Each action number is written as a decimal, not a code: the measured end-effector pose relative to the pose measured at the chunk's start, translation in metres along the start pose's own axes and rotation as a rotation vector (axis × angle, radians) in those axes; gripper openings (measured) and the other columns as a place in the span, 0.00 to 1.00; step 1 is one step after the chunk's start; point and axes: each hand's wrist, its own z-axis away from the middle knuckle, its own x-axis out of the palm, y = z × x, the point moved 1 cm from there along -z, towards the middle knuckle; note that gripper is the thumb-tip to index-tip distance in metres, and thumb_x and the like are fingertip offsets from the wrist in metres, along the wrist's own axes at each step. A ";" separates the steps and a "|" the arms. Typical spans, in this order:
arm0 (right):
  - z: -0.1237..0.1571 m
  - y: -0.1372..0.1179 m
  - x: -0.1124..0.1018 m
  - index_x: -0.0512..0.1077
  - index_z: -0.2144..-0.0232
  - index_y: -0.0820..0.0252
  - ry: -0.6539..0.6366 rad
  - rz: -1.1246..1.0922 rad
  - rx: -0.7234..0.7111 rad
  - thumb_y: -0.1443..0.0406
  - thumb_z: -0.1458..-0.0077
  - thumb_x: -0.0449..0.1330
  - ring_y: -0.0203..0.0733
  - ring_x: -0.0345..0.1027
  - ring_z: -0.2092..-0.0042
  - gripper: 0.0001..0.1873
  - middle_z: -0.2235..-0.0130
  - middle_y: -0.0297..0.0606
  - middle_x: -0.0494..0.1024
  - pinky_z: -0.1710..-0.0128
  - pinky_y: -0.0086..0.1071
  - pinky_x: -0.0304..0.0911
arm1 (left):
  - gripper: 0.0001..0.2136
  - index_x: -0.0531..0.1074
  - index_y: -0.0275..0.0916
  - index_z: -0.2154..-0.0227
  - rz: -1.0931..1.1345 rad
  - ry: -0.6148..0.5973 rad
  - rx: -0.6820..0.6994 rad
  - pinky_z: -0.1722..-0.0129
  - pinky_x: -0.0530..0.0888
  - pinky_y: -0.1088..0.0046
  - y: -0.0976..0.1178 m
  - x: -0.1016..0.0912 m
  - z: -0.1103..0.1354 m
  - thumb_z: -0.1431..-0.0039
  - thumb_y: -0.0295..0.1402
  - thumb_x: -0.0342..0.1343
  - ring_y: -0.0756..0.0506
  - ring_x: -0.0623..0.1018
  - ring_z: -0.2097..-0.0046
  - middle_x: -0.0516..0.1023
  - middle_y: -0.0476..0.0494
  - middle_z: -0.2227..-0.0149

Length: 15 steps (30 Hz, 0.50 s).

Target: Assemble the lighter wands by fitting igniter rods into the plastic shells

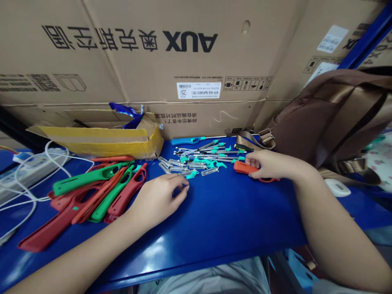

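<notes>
My right hand point(272, 163) is closed around an orange lighter shell point(243, 167) at the right of the blue table. My left hand point(163, 194) rests near the middle with its fingers curled and thumb and fingertips close together. Whether anything is between them is hidden. Just beyond it lie several clear fuel tanks point(177, 162) and teal triggers point(219, 164). Behind these are metal lighter rods point(214, 154) with white wires. Red lighter shells point(58, 222) and green shells point(85, 179) are piled left of my left hand.
A blue long-necked lighter point(185, 141) and a screwdriver point(243, 147) lie at the back. A yellow-taped cardboard box point(101, 141) and a power strip point(33, 163) with white cables are on the left. A brown bag point(309, 114) and a white mouse-like object point(337, 188) are right. Large cartons point(131, 77) stand behind.
</notes>
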 end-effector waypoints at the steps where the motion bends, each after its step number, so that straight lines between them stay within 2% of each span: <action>1: 0.002 -0.012 0.001 0.71 0.70 0.55 -0.011 -0.023 -0.037 0.67 0.55 0.65 0.39 0.67 0.69 0.07 0.70 0.31 0.76 0.72 0.30 0.57 | 0.11 0.78 0.44 0.58 0.036 -0.001 0.006 0.59 0.75 0.69 0.001 0.002 0.001 0.31 0.37 0.50 0.44 0.81 0.58 0.82 0.49 0.57; 3: 0.006 -0.040 0.006 0.74 0.64 0.55 -0.048 -0.111 -0.200 0.67 0.52 0.64 0.39 0.69 0.66 0.10 0.66 0.31 0.78 0.69 0.30 0.59 | 0.11 0.77 0.46 0.55 0.099 0.006 0.008 0.62 0.75 0.70 0.004 0.004 0.002 0.32 0.41 0.54 0.46 0.80 0.62 0.82 0.50 0.56; 5: 0.008 -0.070 0.015 0.75 0.62 0.56 -0.054 -0.157 -0.362 0.66 0.51 0.64 0.39 0.68 0.67 0.11 0.65 0.33 0.77 0.69 0.30 0.58 | 0.16 0.76 0.46 0.52 0.121 0.019 0.013 0.64 0.74 0.70 0.007 0.005 0.003 0.37 0.47 0.60 0.45 0.80 0.63 0.81 0.49 0.56; 8: 0.009 -0.104 0.032 0.75 0.60 0.58 -0.024 -0.163 -0.490 0.65 0.50 0.64 0.40 0.68 0.65 0.12 0.63 0.34 0.77 0.68 0.31 0.57 | 0.21 0.75 0.44 0.51 0.106 -0.019 0.035 0.63 0.74 0.69 0.010 0.008 0.004 0.43 0.47 0.66 0.43 0.80 0.60 0.79 0.48 0.55; 11: 0.008 -0.117 0.044 0.74 0.60 0.59 0.009 -0.169 -0.572 0.63 0.48 0.63 0.41 0.69 0.62 0.11 0.62 0.35 0.76 0.64 0.33 0.59 | 0.14 0.76 0.44 0.54 0.113 -0.103 0.039 0.64 0.73 0.70 0.010 0.011 0.004 0.41 0.40 0.66 0.43 0.80 0.58 0.79 0.48 0.56; 15: 0.006 -0.113 0.050 0.73 0.57 0.58 0.046 -0.175 -0.610 0.63 0.44 0.62 0.43 0.69 0.57 0.12 0.58 0.37 0.75 0.59 0.34 0.61 | 0.10 0.76 0.44 0.56 0.122 -0.127 0.037 0.62 0.73 0.70 0.006 0.013 0.004 0.40 0.37 0.64 0.44 0.79 0.58 0.78 0.49 0.56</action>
